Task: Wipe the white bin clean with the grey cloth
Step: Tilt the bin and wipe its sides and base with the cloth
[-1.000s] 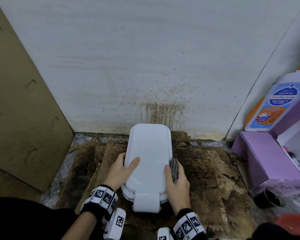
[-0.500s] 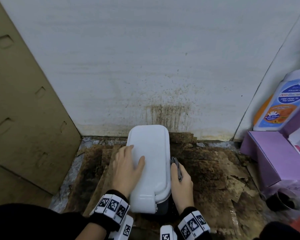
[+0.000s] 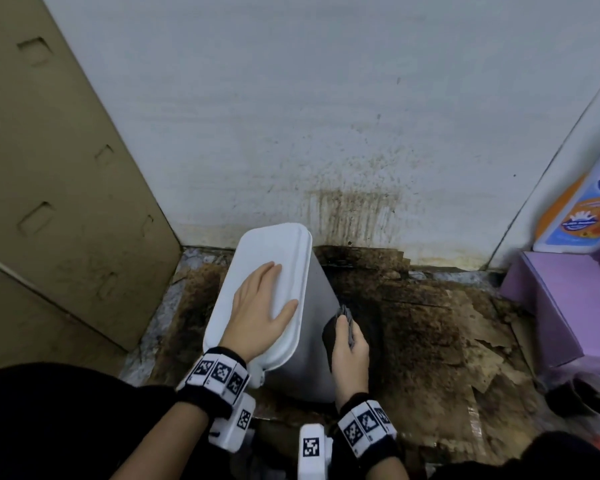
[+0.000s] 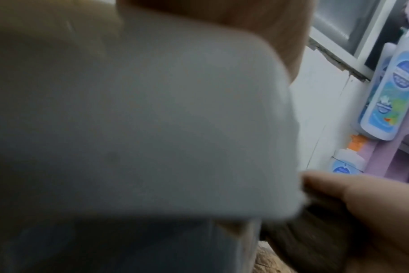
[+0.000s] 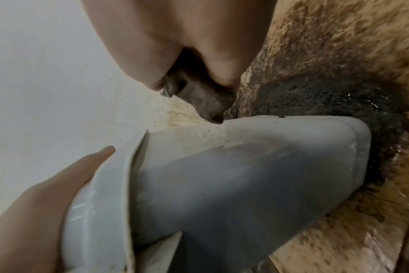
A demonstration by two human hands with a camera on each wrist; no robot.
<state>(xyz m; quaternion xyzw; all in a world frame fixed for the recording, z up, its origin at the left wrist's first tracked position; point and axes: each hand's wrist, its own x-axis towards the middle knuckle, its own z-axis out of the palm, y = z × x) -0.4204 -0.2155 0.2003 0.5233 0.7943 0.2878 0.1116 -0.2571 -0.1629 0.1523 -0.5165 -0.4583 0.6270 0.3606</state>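
**Bin tilted, cloth against its side**

The white bin [image 3: 312,341] is being tilted leftward on the stained cardboard floor [image 3: 430,341]. Its lid [image 3: 274,251] is being pressed by the left hand [image 3: 260,306], fingers spread flat. The folded grey cloth [image 3: 347,320] is being pinched by the right hand [image 3: 350,358] against the bin's side.

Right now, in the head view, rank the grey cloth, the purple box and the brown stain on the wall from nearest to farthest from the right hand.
1. Grey cloth: pinched in the right hand itself, against the white bin's side.
2. Brown stain: on the wall, up behind the bin.
3. Purple box: far off on the right, on the floor.
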